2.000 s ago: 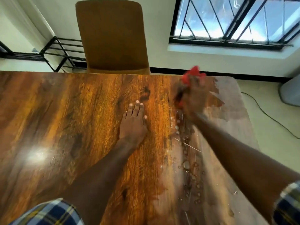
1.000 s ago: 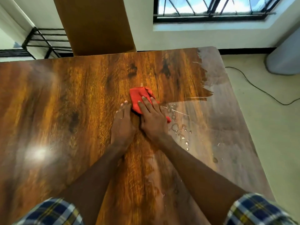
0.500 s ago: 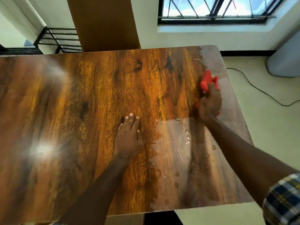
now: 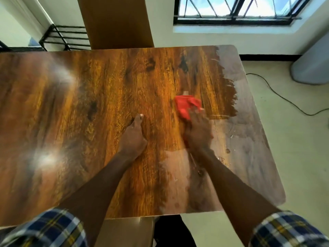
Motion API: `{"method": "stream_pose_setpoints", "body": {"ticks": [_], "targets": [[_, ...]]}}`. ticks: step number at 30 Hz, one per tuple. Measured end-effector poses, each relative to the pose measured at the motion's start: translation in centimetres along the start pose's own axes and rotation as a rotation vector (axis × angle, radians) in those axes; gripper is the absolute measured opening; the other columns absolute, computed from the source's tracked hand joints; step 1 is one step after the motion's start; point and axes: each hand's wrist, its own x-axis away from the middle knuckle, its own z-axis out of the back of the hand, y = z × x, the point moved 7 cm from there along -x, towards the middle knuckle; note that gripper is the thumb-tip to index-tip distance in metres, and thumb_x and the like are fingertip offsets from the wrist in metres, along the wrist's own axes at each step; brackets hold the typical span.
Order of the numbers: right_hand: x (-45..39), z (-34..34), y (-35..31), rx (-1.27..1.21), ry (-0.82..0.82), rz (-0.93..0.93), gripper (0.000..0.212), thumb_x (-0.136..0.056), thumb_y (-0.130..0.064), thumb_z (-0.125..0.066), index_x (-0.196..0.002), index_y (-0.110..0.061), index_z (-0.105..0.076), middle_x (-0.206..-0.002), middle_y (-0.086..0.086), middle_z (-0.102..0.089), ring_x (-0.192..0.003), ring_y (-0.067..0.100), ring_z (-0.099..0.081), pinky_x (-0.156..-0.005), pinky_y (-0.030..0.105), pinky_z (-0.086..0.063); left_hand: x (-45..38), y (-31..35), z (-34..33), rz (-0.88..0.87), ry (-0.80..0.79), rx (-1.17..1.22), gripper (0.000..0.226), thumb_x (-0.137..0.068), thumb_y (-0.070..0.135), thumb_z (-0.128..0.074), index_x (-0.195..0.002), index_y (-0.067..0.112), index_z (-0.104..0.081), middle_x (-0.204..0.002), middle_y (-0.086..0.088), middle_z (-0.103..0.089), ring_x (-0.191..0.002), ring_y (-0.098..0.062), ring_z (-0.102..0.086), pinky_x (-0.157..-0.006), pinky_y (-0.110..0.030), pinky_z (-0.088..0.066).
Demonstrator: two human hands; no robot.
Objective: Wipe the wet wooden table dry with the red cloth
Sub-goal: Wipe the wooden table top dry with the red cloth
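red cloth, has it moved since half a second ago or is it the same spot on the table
Yes. The red cloth under the right hand has slid left, away from the table's right edge and toward the left hand.

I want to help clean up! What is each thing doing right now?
Table: dry and shiny on the left, wet film and drops on the right.
Red cloth: bunched, pressed on the table.
Right hand: pressing on the cloth.
Left hand: flat on the table, empty.
Chair: pushed against the far edge.
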Motion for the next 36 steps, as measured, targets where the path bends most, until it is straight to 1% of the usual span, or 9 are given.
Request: {"method": "stream_pose_setpoints", "body": {"ticks": [6,11,13,15,18,21,28,33,36], "targets": [[0.1,7.3,8.4,-0.085,0.200,-0.302,0.056,-0.108,-0.031,-0.032,-0.160,-0.017,-0.043,-0.164,0.010,-0.046,-0.151,0.036,-0.041,-0.126,0.059,-0.029,2.0,0.3,-0.5,-0.068,-0.029,-0.072,0.068,-0.102,0.018,-0.048,-0.163,0.009,-0.019,-0.167,-0.016,-0.031,-0.152,-0.034,-0.036,-0.120,-0.052,-0.038],[3.8,6.7,-1.1,-0.326,0.339,-0.206,0.033,-0.112,-0.027,-0.046,-0.140,-0.025,-0.063,-0.126,0.003,-0.067,-0.108,0.023,-0.067,-0.094,0.050,-0.061,9.5,1.0,-0.2,-0.060,0.046,-0.067,0.064,-0.102,0.014,-0.047,-0.162,0.009,-0.026,-0.170,-0.013,-0.026,-0.159,-0.028,-0.019,-0.126,-0.051,-0.029],[6.7,-0.2,-3.4,-0.325,0.207,-0.139,0.041,-0.110,-0.018,-0.047,-0.149,-0.026,-0.057,-0.147,0.006,-0.063,-0.134,0.027,-0.060,-0.111,0.052,-0.051,11.8,0.0,-0.8,0.021,0.030,-0.078,0.064,-0.103,0.020,-0.043,-0.163,0.010,-0.023,-0.172,-0.011,-0.020,-0.160,-0.027,-0.016,-0.129,-0.048,-0.023],[9.4,-9.0,-3.3,-0.112,0.052,-0.008,0.061,-0.104,-0.002,-0.052,-0.163,-0.014,-0.040,-0.174,0.004,-0.030,-0.161,0.022,-0.025,-0.129,0.060,-0.024,13.2,-1.3,-1.6,0.069,0.013,-0.078,0.062,-0.106,0.030,-0.035,-0.164,0.012,-0.022,-0.173,-0.009,-0.018,-0.160,-0.025,-0.015,-0.129,-0.045,-0.020],[12.7,-10.7,-4.3,0.022,-0.138,0.124,0.059,-0.111,-0.030,-0.039,-0.168,-0.017,-0.029,-0.178,-0.005,-0.018,-0.165,0.022,-0.009,-0.129,0.067,-0.005,13.8,-2.7,-2.4,0.018,-0.007,-0.093,0.062,-0.107,0.040,-0.025,-0.165,0.019,-0.021,-0.174,-0.002,-0.013,-0.161,-0.021,-0.011,-0.130,-0.044,-0.017],[13.2,-1.5,-6.1,0.069,-0.057,0.261,0.060,-0.109,-0.041,-0.032,-0.167,-0.029,-0.030,-0.176,-0.002,-0.026,-0.163,0.027,-0.019,-0.128,0.056,-0.019,13.7,-3.6,-2.5,-0.017,-0.024,-0.126,0.062,-0.106,0.040,-0.024,-0.165,0.021,-0.021,-0.175,0.001,-0.009,-0.161,-0.019,-0.008,-0.130,-0.045,-0.016],[12.3,7.4,8.4,0.103,0.098,-0.133,0.058,-0.109,-0.035,-0.031,-0.164,-0.017,-0.038,-0.171,0.006,-0.036,-0.157,0.038,-0.031,-0.124,0.062,-0.031,13.9,-3.1,-2.1,-0.032,-0.045,-0.117,0.059,-0.110,0.033,-0.028,-0.166,0.018,-0.019,-0.175,-0.002,-0.007,-0.162,-0.023,-0.005,-0.130,-0.048,-0.012],[14.5,5.5,-0.1,-0.145,0.194,-0.215,0.045,-0.107,-0.032,-0.047,-0.149,-0.019,-0.056,-0.149,0.006,-0.061,-0.136,0.026,-0.054,-0.110,0.061,-0.049,13.4,-3.3,-1.1,0.039,-0.009,0.312,0.047,-0.111,0.020,-0.037,-0.158,0.016,-0.040,-0.170,-0.006,-0.029,-0.159,-0.026,-0.020,-0.128,-0.056,-0.020],[19.5,-1.8,-8.2,-0.018,0.039,-0.010,0.069,-0.096,-0.010,-0.067,-0.160,-0.023,-0.044,-0.168,0.000,-0.041,-0.157,0.028,-0.031,-0.123,0.054,-0.037,15.0,-3.8,0.4,0.243,0.158,0.632,0.046,-0.112,0.021,-0.035,-0.156,0.021,-0.045,-0.164,-0.002,-0.041,-0.152,-0.021,-0.035,-0.125,-0.045,-0.028]]}}
